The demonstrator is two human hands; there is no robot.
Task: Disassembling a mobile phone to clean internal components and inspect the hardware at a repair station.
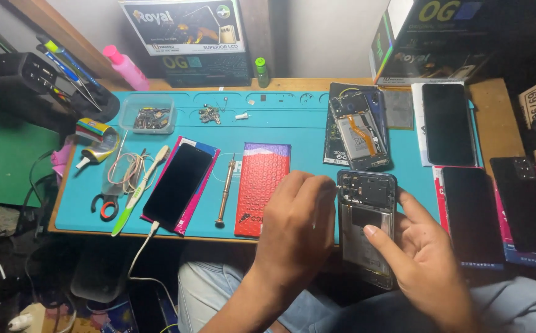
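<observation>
Over mat edge (95,225), opened phone (366,225) lengthwise away, both hands' (295,231) grip clamped on it

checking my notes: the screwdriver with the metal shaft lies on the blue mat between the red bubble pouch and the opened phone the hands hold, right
Not quite. In the head view the screwdriver lies on the blue mat between the red bubble pouch and the dark-screened phone on a pink sleeve, not the opened phone.

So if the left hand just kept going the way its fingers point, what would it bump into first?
The left hand points up and right, its fingertips already at the top of the opened phone held by the right hand. That phone comes first, though depth is hard to judge.
</observation>
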